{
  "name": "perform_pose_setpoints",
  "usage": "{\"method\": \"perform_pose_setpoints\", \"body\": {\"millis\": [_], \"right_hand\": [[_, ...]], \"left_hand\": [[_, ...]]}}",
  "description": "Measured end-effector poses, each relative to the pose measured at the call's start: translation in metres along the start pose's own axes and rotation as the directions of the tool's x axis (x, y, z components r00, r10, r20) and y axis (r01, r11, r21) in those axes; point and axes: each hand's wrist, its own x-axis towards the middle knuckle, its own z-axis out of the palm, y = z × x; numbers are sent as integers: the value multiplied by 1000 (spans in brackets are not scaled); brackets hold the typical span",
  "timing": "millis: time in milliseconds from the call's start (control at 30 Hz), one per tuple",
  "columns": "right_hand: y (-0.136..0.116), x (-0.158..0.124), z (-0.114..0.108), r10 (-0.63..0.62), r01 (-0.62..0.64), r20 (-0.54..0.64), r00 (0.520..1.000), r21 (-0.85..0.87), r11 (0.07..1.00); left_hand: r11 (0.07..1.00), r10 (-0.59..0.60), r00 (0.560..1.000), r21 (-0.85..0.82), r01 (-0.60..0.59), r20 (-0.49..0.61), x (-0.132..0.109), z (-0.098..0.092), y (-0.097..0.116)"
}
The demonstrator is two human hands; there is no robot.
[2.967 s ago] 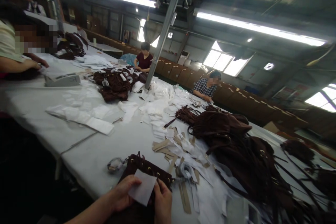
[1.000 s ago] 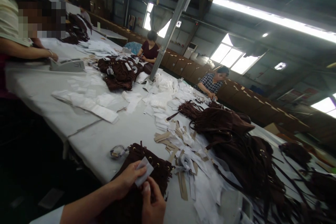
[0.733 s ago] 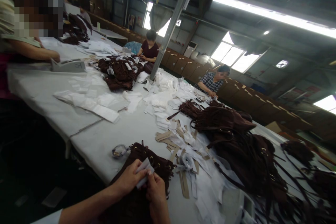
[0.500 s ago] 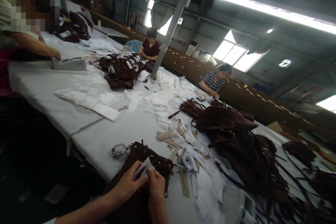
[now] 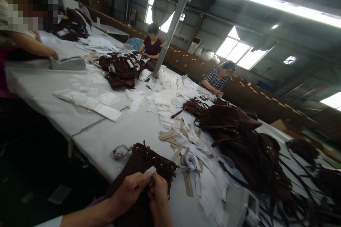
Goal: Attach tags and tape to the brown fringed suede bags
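A dark brown bag (image 5: 132, 166) with brass eyelets and a fringed edge lies on the table right below my hands. My left hand (image 5: 130, 186) is closed on a small whitish wrapping piece (image 5: 150, 170), which looks like thin paper or plastic. My right hand (image 5: 159, 188) pinches the same piece from the other side, its fingers curled against the left fingertips. What lies inside the wrapping is hidden. A wrapped ring-shaped strap end (image 5: 121, 151) rests at the bag's upper left, and another wrapped coil (image 5: 190, 162) lies to its right.
Brown fringed bags (image 5: 239, 138) are heaped on the right. White paper strips and tan card strips (image 5: 188, 182) are scattered beside my bag. A grey dispenser (image 5: 241, 207) stands at the lower right. A metal post (image 5: 170, 32) rises mid-table. Several co-workers sit or stand around the table.
My left hand has turned over the whitish piece, and its fingers have closed in nearer my right hand. Less of the piece shows. The bag lies nearly as before.
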Motion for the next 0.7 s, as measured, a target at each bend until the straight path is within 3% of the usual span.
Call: {"method": "perform_pose_setpoints", "body": {"millis": [133,233,300,333,400,467,500,600,700], "right_hand": [[-4,-6,-4,91,-94,44,995,69,993],[-4,-7,-2,48,-49,32,998,37,998],[-2,-6,0,6,-6,32,999,4,1000],[-1,-5,0,-15,15,42,999,0,1000],[1,-2,0,-65,66,61,996,-9,998],[3,1,-3,-116,120,60,991,-58,991],[4,3,-4,-135,139,54,989,-92,986],[7,5,-6,-173,176,29,984,-203,963],[7,2,-4,-193,175,-35,981,-286,942]], "left_hand": [[999,-14,999,33,12,45,0,-3,0],[998,-54,997,-25,55,55,4,-6,9],[974,-162,985,-151,169,57,9,-7,17],[930,-260,963,-249,270,73,12,-8,21],[751,-455,871,-446,488,186,18,-8,25],[599,-534,788,-521,608,305,23,-5,24],[596,-535,781,-512,619,322,24,-3,21],[727,-502,834,-410,551,229,24,5,13],[774,-463,866,-390,498,188,19,9,10]]}}
